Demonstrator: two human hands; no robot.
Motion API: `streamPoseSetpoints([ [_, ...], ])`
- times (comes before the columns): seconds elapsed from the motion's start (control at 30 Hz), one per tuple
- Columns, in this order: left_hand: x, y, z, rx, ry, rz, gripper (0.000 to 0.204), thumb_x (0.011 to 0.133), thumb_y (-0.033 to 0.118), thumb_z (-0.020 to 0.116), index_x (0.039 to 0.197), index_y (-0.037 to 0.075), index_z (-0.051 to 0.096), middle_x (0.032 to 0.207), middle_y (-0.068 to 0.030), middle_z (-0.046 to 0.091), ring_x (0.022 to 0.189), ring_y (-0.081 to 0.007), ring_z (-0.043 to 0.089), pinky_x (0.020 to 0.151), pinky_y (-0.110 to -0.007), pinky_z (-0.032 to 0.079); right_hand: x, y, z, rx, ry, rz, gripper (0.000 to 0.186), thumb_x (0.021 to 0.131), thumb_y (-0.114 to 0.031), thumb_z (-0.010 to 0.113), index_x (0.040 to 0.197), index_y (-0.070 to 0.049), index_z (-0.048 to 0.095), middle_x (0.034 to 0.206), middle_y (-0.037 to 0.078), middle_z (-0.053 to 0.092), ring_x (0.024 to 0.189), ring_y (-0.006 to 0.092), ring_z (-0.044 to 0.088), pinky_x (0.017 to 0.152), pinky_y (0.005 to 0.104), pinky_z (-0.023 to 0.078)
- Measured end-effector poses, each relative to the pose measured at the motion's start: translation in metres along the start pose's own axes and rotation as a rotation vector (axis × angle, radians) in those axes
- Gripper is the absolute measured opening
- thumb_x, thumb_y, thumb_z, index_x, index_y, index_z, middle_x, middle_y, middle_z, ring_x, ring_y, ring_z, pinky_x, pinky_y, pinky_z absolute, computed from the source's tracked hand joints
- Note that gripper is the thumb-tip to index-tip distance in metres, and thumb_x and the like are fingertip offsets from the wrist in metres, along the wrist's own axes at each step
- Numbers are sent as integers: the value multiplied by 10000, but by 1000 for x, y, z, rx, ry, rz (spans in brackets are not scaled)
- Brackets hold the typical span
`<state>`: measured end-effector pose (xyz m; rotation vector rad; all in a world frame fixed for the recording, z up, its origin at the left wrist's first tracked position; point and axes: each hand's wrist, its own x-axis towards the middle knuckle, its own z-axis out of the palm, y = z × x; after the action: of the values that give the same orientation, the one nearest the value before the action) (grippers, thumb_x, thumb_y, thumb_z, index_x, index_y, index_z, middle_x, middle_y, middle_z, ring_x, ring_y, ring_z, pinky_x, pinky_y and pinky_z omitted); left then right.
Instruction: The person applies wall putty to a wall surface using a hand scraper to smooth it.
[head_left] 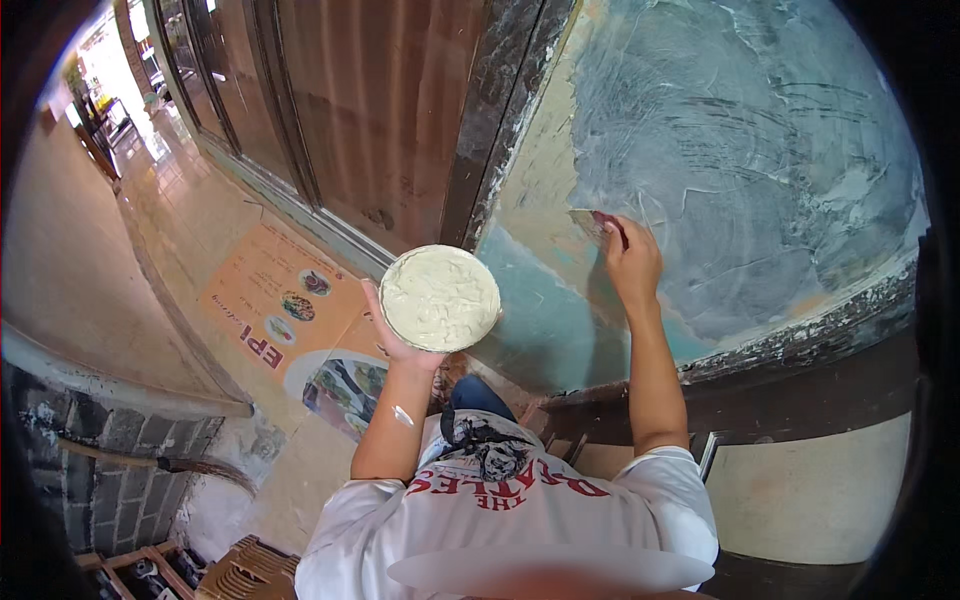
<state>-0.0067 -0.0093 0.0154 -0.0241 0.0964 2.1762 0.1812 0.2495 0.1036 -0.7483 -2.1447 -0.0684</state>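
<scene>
My left hand point(404, 350) supports a round tub point(443, 349) from beneath, its thumb along the side. Thick cream-coloured putty point(440, 296) fills the tub close to its rim. In my right hand point(634, 265) is a putty knife with a dark red handle point(612, 226), gripped between thumb and fingers. Its thin blade point(582, 214) is at the wall point(740, 150), by the left edge of a grey, streaky skim-coated area. Beside and below the blade, the wall shows bare beige and pale green patches. A white smear point(402, 415) marks my left forearm.
A dark wooden frame point(490, 120) with brown panels point(375, 110) borders the wall on the left. An orange printed banner point(290, 290) lies on the floor. Grey blocks point(130, 470) and a brown slatted object point(250, 570) are at lower left. A dark ledge point(790, 390) runs below the wall.
</scene>
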Motion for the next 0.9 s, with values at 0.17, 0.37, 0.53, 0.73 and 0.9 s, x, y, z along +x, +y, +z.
streamPoseSetpoints([
  [0.17, -2, 0, -3, 23, 36, 15, 928, 920, 830, 314, 1502, 123, 466, 1560, -179, 435, 1379, -484, 434, 1029, -817, 324, 0, -3, -5, 58, -1, 30, 160, 940, -179, 671, 1044, -76, 733, 1017, 111, 744, 942, 325, 687, 808, 422, 538],
  [0.37, -7, -1, 7, -25, -40, -65, 933, 918, 832, 310, 1512, 127, 454, 1582, -175, 402, 1392, -488, 410, 1024, -840, 300, -3, 3, 6, -18, -29, 58, 172, 941, -192, 660, 1050, -81, 732, 1020, 116, 744, 952, 344, 686, 809, 437, 535],
  [0.53, -7, 0, -1, 2, 1, -10, 927, 919, 826, 310, 1514, 130, 453, 1586, -180, 392, 1394, -497, 401, 1015, -860, 280, 4, 1, -3, 41, 39, 71, 173, 945, -179, 648, 1061, -81, 732, 1019, 127, 740, 937, 357, 681, 812, 445, 532],
  [0.73, -12, 0, 6, -33, -23, -49, 925, 920, 825, 317, 1508, 125, 461, 1587, -182, 392, 1396, -494, 403, 1032, -834, 301, -8, 3, 7, -30, -69, 80, 178, 949, -209, 664, 1060, -89, 735, 1037, 119, 744, 946, 351, 688, 810, 445, 539],
  [0.9, -10, 3, -2, -9, 9, -4, 923, 923, 819, 319, 1511, 121, 457, 1584, -178, 401, 1397, -492, 406, 1038, -827, 303, 7, 2, -7, 29, 18, 135, 191, 948, -215, 668, 1063, -79, 736, 1038, 128, 741, 947, 354, 686, 802, 442, 536],
])
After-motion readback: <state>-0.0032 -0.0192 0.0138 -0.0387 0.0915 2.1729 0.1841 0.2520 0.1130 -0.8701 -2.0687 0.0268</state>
